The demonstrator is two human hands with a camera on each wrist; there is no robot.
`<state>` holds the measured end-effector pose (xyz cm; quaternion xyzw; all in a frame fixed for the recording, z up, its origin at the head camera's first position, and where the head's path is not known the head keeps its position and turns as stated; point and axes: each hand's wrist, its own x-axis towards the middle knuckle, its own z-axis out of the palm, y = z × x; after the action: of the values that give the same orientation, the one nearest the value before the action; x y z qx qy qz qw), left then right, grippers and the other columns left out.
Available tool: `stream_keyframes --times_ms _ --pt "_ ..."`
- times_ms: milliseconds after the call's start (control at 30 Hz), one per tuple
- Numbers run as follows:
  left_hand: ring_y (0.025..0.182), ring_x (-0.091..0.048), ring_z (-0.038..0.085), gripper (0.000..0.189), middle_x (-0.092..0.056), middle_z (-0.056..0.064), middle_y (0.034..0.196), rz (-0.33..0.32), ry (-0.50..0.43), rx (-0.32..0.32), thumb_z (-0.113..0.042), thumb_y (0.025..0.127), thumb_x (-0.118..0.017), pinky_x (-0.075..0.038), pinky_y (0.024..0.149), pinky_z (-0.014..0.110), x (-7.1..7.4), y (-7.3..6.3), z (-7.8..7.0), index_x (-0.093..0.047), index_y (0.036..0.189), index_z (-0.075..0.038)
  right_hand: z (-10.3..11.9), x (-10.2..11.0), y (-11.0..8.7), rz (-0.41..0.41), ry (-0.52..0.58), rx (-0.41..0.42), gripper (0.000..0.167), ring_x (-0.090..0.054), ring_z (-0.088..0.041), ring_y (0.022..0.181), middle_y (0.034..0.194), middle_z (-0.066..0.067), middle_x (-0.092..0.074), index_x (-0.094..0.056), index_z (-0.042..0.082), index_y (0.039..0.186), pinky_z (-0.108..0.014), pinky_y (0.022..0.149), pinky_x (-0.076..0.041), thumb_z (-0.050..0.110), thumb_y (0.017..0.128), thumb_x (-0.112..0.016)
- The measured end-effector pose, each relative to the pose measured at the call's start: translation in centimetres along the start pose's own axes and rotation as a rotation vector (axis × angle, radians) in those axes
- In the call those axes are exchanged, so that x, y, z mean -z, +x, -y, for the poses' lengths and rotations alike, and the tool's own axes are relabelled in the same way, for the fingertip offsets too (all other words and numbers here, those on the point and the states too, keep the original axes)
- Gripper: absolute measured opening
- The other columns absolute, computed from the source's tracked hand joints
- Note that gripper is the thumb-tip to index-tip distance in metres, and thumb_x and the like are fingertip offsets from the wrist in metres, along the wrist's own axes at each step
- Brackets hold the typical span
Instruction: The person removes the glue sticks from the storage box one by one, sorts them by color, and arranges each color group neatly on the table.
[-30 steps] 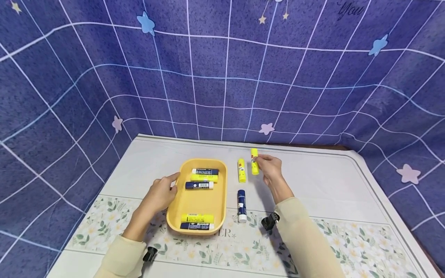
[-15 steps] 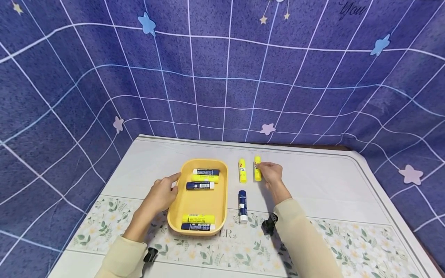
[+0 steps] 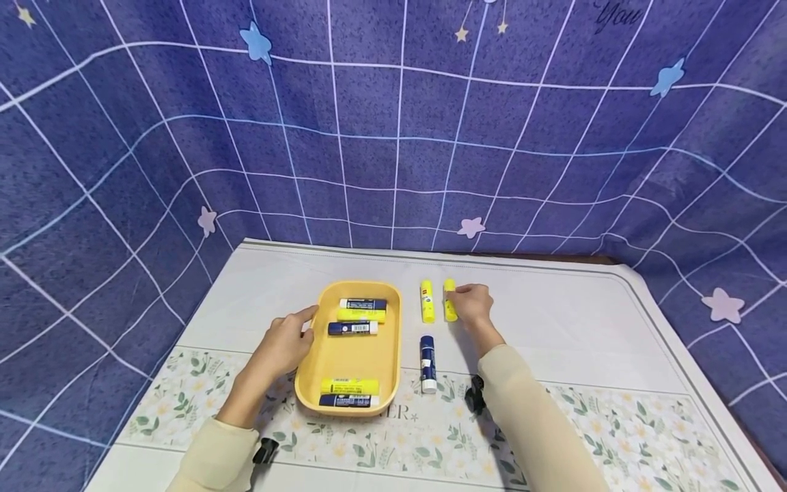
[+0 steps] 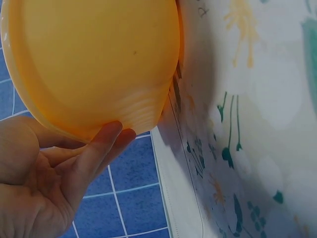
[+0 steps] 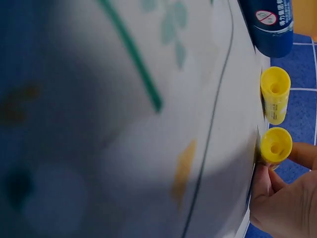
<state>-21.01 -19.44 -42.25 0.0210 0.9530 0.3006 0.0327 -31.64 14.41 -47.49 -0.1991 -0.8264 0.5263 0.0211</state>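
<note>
My left hand point(image 3: 284, 344) grips the left rim of a yellow-orange tray point(image 3: 348, 357); in the left wrist view the fingers point(image 4: 94, 159) lie against its outer wall. My right hand point(image 3: 472, 304) pinches a yellow glue stick point(image 3: 450, 301) between thumb and fingers, low on the table. Just left of it, lined up the same way, lies a second yellow glue stick point(image 3: 427, 301). Nearer to me lies a navy glue stick point(image 3: 427, 363) with its white end towards me. The right wrist view shows the round yellow end point(image 5: 276, 144) of the held stick beside my fingertips.
Inside the tray, navy glue sticks point(image 3: 352, 329) and yellow ones point(image 3: 350, 386) lie crosswise in two groups, far and near. A white cloth with a floral band point(image 3: 381, 444) covers the table point(image 3: 584, 314). Behind it hangs a blue grid-patterned curtain point(image 3: 369, 164).
My right hand has brought the yellow glue stick down to the table and then slightly left, alongside the other yellow one. The left hand and the tray have stayed in place.
</note>
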Motion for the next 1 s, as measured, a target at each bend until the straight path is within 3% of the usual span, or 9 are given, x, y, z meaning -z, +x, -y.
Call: stream_keyframes --times_ms 267,367,567,667,867,1000 --pt "0.071 -0.068 0.015 0.054 -0.058 0.032 0.143 0.004 -0.003 -0.004 -0.005 0.102 -0.054 -0.054 0.06 0.027 -0.1 0.0 0.0 -0.043 0.155 0.003 0.2 0.1 -0.3 0.006 -0.039 -0.016 0.031 -0.061 -0.014 0.072 0.114 -0.024 -0.07 -0.074 -0.005 0.113 -0.02 0.055 -0.049 0.017 0.091 -0.076" --pt "0.067 -0.067 0.015 0.054 -0.057 0.032 0.143 0.004 -0.009 -0.007 -0.005 0.102 -0.053 -0.053 0.058 0.026 0.0 0.1 0.0 -0.043 0.155 0.003 0.4 0.2 -0.5 0.013 -0.04 -0.014 0.035 -0.062 -0.017 0.077 0.116 -0.024 -0.07 -0.072 -0.006 0.116 -0.022 0.059 -0.051 0.018 0.091 -0.075" --pt "0.065 -0.066 0.014 0.053 -0.056 0.032 0.145 -0.005 -0.007 -0.02 -0.005 0.102 -0.053 -0.052 0.058 0.027 0.2 0.1 0.3 -0.043 0.154 0.003 0.8 0.3 -1.1 0.051 -0.015 -0.016 0.046 -0.06 -0.033 0.111 0.132 -0.027 -0.063 -0.066 -0.009 0.126 -0.041 0.092 -0.055 0.021 0.091 -0.07" --pt "0.064 -0.066 0.014 0.053 -0.055 0.032 0.146 -0.004 -0.009 -0.023 -0.005 0.102 -0.053 -0.052 0.058 0.026 0.2 0.0 0.4 -0.043 0.154 0.003 0.8 0.5 -1.2 0.068 0.012 -0.031 0.05 -0.061 -0.035 0.114 0.132 -0.027 -0.064 -0.064 -0.009 0.129 -0.047 0.101 -0.053 0.022 0.091 -0.07" --pt "0.065 -0.066 0.014 0.053 -0.055 0.031 0.147 0.004 -0.011 -0.014 -0.005 0.102 -0.053 -0.053 0.059 0.027 0.1 0.0 0.3 -0.043 0.155 0.002 0.9 0.7 -1.1 0.064 0.058 -0.017 0.05 -0.068 -0.028 0.097 0.122 -0.028 -0.069 -0.063 -0.01 0.131 -0.042 0.093 -0.055 0.022 0.093 -0.069" --pt "0.07 -0.067 0.015 0.053 -0.055 0.031 0.147 0.008 -0.01 -0.007 -0.005 0.103 -0.053 -0.053 0.062 0.027 0.1 0.1 0.3 -0.043 0.155 0.002 1.4 1.0 -1.2 0.065 0.151 0.002 0.051 -0.07 -0.035 0.106 0.125 -0.029 -0.068 -0.061 -0.01 0.134 -0.044 0.097 -0.055 0.021 0.095 -0.068"
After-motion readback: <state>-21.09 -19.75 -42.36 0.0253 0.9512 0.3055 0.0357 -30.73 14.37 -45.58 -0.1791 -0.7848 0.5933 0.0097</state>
